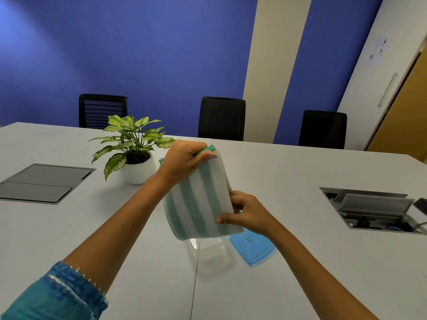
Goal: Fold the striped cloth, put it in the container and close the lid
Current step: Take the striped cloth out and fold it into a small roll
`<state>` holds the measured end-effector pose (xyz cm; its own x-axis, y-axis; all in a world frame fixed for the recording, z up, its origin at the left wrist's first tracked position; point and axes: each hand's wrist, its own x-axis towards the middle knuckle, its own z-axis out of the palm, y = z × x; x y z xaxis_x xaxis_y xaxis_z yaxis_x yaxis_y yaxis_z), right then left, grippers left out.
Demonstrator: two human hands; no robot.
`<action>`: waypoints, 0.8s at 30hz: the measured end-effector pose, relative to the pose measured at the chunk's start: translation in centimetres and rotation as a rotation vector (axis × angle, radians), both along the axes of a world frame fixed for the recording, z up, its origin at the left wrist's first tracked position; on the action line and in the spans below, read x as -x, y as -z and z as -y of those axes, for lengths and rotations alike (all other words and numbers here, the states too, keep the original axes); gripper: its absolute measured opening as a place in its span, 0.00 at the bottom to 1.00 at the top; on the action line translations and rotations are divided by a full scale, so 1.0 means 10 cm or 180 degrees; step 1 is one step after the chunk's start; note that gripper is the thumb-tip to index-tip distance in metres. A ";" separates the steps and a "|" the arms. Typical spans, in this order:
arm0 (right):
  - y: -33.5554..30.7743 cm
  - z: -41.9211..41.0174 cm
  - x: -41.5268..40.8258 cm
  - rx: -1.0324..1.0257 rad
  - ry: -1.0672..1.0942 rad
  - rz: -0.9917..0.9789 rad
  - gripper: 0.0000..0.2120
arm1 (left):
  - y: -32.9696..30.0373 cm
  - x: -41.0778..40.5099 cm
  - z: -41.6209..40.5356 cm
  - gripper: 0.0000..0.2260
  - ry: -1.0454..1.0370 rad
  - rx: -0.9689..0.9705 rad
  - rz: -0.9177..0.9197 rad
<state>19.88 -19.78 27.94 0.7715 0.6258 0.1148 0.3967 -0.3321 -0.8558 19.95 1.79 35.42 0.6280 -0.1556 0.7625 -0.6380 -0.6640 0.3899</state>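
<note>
White table (300,181): clear container (212,252) under held striped cloth (198,199)

Pale grey bench (69,227) across the lower two thirds of the frame, a thin seam running down its middle. Left of centre, a white pot with a speckled green plant (136,167) standing upright. At far left, a closed grey cable hatch (44,183) set flush in the surface. At right, an open cable hatch (374,210), lid tilted up, wiring inside. Below centre, a clear container (208,252), partly hidden from above. Just beside it, to the right, a blue lid (253,249) lying flat.
</note>
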 end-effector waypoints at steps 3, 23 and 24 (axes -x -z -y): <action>0.02 -0.02 -0.01 0.0118 -0.0141 -0.0101 0.19 | 0.03 -0.03 -0.06 0.17 -0.0076 -0.0045 0.0189; 0.31 0.10 0.01 0.0711 0.0472 0.2678 0.22 | 0.37 0.00 -0.73 0.19 -0.1262 0.0295 0.0684; 0.32 0.10 0.01 0.0682 0.0584 0.2595 0.20 | 0.37 0.01 -0.76 0.20 -0.1260 0.0367 0.0668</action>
